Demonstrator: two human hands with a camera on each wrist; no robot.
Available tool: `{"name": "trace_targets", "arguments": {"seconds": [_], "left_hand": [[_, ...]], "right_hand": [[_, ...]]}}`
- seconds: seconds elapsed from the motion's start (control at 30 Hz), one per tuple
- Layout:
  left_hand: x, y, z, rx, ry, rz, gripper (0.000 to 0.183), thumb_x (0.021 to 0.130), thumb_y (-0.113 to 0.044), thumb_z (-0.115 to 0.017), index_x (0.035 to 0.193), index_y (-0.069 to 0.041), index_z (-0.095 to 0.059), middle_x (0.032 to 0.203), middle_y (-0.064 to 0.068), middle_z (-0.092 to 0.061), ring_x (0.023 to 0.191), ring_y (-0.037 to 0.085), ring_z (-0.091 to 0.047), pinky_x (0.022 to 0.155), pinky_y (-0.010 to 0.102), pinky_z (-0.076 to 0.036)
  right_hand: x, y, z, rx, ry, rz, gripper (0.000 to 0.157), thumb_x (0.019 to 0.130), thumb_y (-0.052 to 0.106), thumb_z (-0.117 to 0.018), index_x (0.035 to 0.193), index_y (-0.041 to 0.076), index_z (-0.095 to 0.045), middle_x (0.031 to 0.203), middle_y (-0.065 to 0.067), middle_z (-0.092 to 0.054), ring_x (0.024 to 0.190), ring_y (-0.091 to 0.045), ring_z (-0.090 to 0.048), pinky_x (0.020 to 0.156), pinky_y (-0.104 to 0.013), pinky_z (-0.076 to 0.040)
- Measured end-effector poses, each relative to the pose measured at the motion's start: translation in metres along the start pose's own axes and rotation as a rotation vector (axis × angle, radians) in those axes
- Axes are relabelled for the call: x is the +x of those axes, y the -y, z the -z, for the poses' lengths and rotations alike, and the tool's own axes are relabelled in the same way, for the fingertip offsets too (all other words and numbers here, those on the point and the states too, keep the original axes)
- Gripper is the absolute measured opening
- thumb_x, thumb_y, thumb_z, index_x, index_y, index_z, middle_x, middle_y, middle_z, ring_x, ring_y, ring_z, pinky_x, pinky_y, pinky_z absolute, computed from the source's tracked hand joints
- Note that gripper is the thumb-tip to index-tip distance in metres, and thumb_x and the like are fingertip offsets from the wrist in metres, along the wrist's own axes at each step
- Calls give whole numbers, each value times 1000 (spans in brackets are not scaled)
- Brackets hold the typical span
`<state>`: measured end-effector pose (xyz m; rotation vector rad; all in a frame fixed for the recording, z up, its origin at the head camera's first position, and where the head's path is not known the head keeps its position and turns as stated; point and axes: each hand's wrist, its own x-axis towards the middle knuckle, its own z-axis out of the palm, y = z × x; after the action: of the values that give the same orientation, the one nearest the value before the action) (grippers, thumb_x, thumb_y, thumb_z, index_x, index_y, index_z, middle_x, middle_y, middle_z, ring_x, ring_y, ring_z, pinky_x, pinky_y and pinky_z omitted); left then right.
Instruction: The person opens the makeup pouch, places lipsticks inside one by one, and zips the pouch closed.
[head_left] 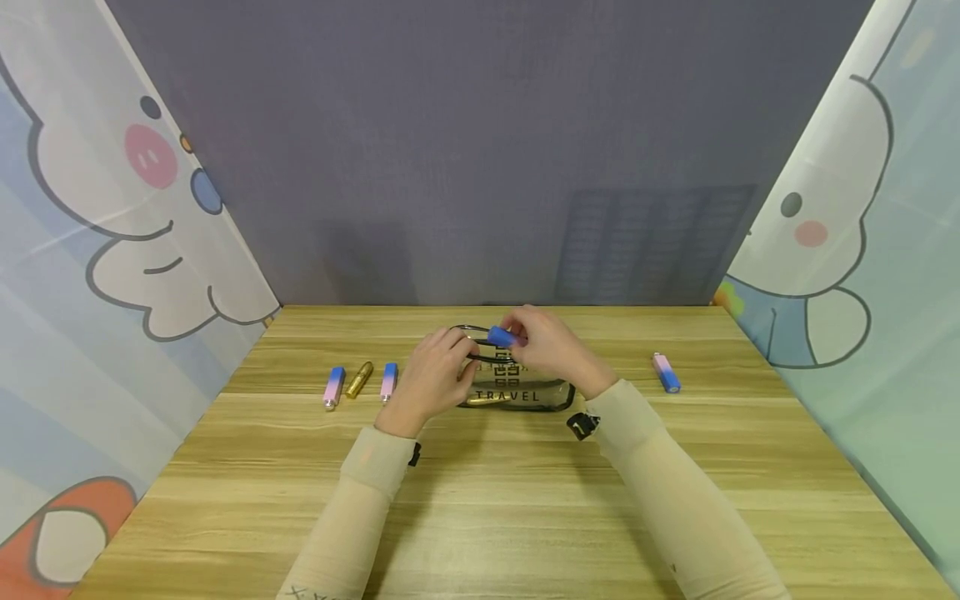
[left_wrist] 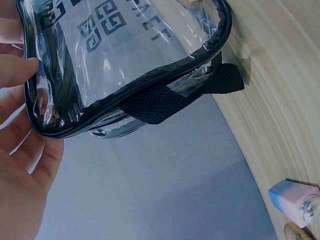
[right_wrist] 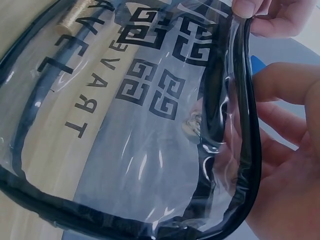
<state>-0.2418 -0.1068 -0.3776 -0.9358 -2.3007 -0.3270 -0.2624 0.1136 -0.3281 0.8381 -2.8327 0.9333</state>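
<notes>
A clear pouch with black trim and the word TRAVEL (head_left: 517, 387) stands on the table. My left hand (head_left: 435, 371) pinches the pouch's upper rim, thumb on the near side, as the left wrist view shows. At the opening, my right hand (head_left: 547, 346) holds a small blue-and-pink tube (head_left: 501, 337) between thumb and fingers, blue end towards the left. In the right wrist view the pouch wall (right_wrist: 145, 165) hides most of that tube. Inside the pouch lies a gold tube (right_wrist: 73, 20), low down.
Left of the pouch lie two blue-and-pink tubes (head_left: 334, 388) (head_left: 388, 382) with a gold bullet-shaped tube (head_left: 359, 380) between them. Another blue-and-pink tube (head_left: 666, 372) lies to the right. A grey panel (head_left: 480, 167) stands along the back edge of the wooden table (head_left: 495, 508).
</notes>
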Motion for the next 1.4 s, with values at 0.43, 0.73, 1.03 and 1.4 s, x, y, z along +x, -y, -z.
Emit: {"name": "trace_targets", "arguments": {"seconds": [0.43, 0.73, 1.03, 1.4], "left_hand": [[1, 0, 0, 6, 0, 4, 10, 88, -10, -77, 94, -9, -70, 95, 1, -65, 87, 20, -60, 78, 34, -51], [1, -1, 1, 10, 12, 2, 10, 88, -11, -77, 95, -10, -70, 96, 2, -66, 89, 20, -61, 80, 34, -52], [1, -2, 1, 12, 30, 15, 9, 89, -11, -76, 96, -10, -71, 97, 2, -66, 90, 21, -61, 82, 35, -52], [0, -2, 0, 14, 21, 13, 10, 89, -11, -77, 96, -10, -71, 97, 2, -66, 90, 21, -62, 82, 36, -52]], "right_hand": [[0, 3, 2, -114, 22, -13, 26, 93, 6, -66, 119, 6, -68, 108, -8, -63, 98, -25, -59, 86, -43, -52], [-3, 3, 5, -156, 1, 6, 25, 93, 8, -67, 118, 5, -69, 107, -8, -63, 99, -25, -60, 87, -43, -52], [-8, 6, 13, -217, 0, 8, 24, 92, 9, -66, 115, 4, -70, 106, -9, -64, 100, -27, -60, 87, -45, -52], [-18, -3, 22, -227, -32, -24, 21, 95, 13, -64, 112, 3, -70, 106, -10, -66, 101, -29, -61, 86, -48, -53]]}}
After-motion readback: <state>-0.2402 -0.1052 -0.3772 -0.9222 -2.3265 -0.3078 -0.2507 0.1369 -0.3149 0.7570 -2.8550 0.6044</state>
